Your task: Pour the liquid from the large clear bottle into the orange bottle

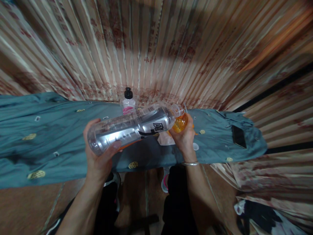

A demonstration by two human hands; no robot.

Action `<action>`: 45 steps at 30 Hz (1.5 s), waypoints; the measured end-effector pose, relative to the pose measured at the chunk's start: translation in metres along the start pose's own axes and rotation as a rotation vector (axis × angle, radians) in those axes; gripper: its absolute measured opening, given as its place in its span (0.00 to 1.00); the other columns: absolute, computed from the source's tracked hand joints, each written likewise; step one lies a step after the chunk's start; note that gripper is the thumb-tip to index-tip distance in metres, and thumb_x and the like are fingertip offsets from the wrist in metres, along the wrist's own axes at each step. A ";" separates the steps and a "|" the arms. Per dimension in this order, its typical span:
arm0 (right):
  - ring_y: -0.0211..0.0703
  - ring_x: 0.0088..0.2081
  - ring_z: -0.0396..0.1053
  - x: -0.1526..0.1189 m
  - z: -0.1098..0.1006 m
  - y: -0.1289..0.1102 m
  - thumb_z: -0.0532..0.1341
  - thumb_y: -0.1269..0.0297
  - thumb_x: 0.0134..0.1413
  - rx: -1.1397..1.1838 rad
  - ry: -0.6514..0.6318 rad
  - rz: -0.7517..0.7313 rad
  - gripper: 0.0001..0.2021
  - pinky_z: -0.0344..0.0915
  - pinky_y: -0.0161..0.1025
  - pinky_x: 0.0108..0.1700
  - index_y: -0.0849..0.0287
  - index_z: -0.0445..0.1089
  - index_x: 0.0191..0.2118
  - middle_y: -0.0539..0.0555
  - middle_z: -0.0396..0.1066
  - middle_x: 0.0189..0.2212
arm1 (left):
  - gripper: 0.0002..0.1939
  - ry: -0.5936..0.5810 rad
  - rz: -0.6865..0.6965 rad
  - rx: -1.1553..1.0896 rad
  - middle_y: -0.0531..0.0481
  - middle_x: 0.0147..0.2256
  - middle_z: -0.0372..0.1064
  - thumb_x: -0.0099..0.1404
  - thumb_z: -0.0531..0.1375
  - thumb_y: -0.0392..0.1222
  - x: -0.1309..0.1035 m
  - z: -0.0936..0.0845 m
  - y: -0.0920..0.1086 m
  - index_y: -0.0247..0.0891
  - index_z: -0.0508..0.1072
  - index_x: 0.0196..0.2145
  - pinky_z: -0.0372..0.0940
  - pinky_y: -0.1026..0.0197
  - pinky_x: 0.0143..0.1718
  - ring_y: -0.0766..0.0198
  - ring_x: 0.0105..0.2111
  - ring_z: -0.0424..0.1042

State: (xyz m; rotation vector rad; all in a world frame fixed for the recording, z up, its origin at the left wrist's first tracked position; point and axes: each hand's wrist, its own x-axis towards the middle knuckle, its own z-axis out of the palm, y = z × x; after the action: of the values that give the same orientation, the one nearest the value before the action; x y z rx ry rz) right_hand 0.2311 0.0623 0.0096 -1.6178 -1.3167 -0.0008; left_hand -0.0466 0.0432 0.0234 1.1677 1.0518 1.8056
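Observation:
My left hand (100, 156) is wrapped round the base of a large clear plastic bottle (132, 125) with a silver label and black characters. The bottle is tilted, its neck pointing right and higher than its base. At its mouth, my right hand (183, 137) grips a small orange transparent container (180, 123). The bottle's mouth meets or overlaps the container's rim; I cannot tell whether they touch. Behind the large bottle stands a clear pump bottle (128, 102) with a black top and a pink label. Below the container lies a pale packet or cloth (166, 139), partly hidden.
A teal patterned cloth (61, 137) covers the long narrow table. A dark phone (239, 136) lies at the right end, and a small white cap-like disc (195, 146) beside my right wrist. Pleated curtains (146, 49) hang behind. Dark clothing (260, 212) is on the lower right.

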 end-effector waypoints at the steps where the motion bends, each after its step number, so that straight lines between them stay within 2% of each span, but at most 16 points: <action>1: 0.59 0.54 0.81 0.000 0.000 0.000 0.72 0.60 0.46 0.003 0.000 -0.003 0.39 0.79 0.55 0.55 0.59 0.62 0.64 0.66 0.78 0.56 | 0.45 0.002 -0.013 -0.012 0.50 0.46 0.70 0.42 0.81 0.53 0.000 0.000 0.001 0.52 0.74 0.57 0.69 0.68 0.19 0.59 0.38 0.72; 7: 0.58 0.53 0.81 0.000 0.000 -0.001 0.72 0.60 0.47 -0.019 0.013 -0.020 0.39 0.80 0.53 0.54 0.60 0.62 0.64 0.66 0.78 0.56 | 0.46 0.042 -0.048 -0.059 0.51 0.44 0.72 0.38 0.83 0.52 0.001 0.003 0.003 0.50 0.75 0.55 0.72 0.65 0.28 0.60 0.40 0.72; 12: 0.58 0.53 0.81 -0.001 -0.001 -0.001 0.73 0.60 0.46 -0.019 -0.002 -0.003 0.39 0.79 0.54 0.54 0.58 0.62 0.64 0.66 0.78 0.56 | 0.48 0.051 -0.035 -0.028 0.52 0.44 0.72 0.36 0.82 0.55 0.002 0.002 0.001 0.49 0.74 0.55 0.72 0.59 0.38 0.57 0.43 0.72; 16: 0.57 0.52 0.81 -0.001 0.000 -0.001 0.73 0.60 0.47 -0.026 0.019 -0.037 0.38 0.80 0.53 0.54 0.58 0.62 0.64 0.65 0.79 0.55 | 0.47 0.054 -0.019 -0.004 0.53 0.44 0.72 0.36 0.82 0.56 0.002 0.002 0.001 0.49 0.74 0.54 0.71 0.57 0.41 0.57 0.43 0.72; 23: 0.59 0.54 0.80 -0.001 0.000 -0.001 0.71 0.59 0.48 -0.010 -0.007 -0.013 0.39 0.79 0.54 0.55 0.58 0.60 0.65 0.66 0.78 0.56 | 0.47 0.057 -0.018 -0.020 0.53 0.43 0.72 0.36 0.82 0.55 0.003 0.004 0.002 0.48 0.74 0.54 0.70 0.58 0.42 0.58 0.42 0.72; 29: 0.59 0.52 0.81 -0.001 0.000 -0.003 0.71 0.59 0.47 -0.020 0.011 -0.004 0.38 0.79 0.53 0.53 0.59 0.62 0.64 0.66 0.79 0.55 | 0.46 0.051 -0.054 -0.048 0.53 0.44 0.73 0.36 0.82 0.53 0.003 0.004 0.003 0.51 0.75 0.54 0.72 0.59 0.38 0.58 0.41 0.73; 34: 0.60 0.53 0.81 -0.001 0.000 -0.003 0.72 0.59 0.47 -0.019 0.021 -0.012 0.38 0.79 0.55 0.55 0.61 0.63 0.64 0.67 0.79 0.56 | 0.47 0.042 -0.046 -0.072 0.51 0.44 0.72 0.36 0.83 0.52 0.002 0.003 0.003 0.49 0.74 0.55 0.72 0.63 0.32 0.58 0.41 0.73; 40: 0.57 0.50 0.82 -0.001 0.000 -0.002 0.72 0.59 0.46 -0.048 0.037 -0.036 0.38 0.80 0.51 0.52 0.60 0.63 0.63 0.65 0.80 0.54 | 0.46 0.050 -0.028 -0.079 0.54 0.43 0.73 0.36 0.83 0.50 0.003 0.002 0.000 0.50 0.76 0.54 0.74 0.64 0.34 0.61 0.40 0.74; 45: 0.58 0.49 0.82 -0.001 0.000 0.000 0.72 0.59 0.47 -0.041 0.017 -0.029 0.38 0.81 0.52 0.50 0.60 0.63 0.64 0.66 0.79 0.54 | 0.45 0.051 -0.026 -0.095 0.53 0.44 0.74 0.36 0.83 0.50 0.002 0.002 0.001 0.52 0.78 0.54 0.71 0.66 0.29 0.60 0.41 0.74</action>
State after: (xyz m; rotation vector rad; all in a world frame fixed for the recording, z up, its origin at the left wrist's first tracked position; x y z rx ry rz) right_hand 0.2307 0.0614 0.0093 -1.6290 -1.3348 -0.0598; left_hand -0.0453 0.0453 0.0256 1.0516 0.9950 1.8529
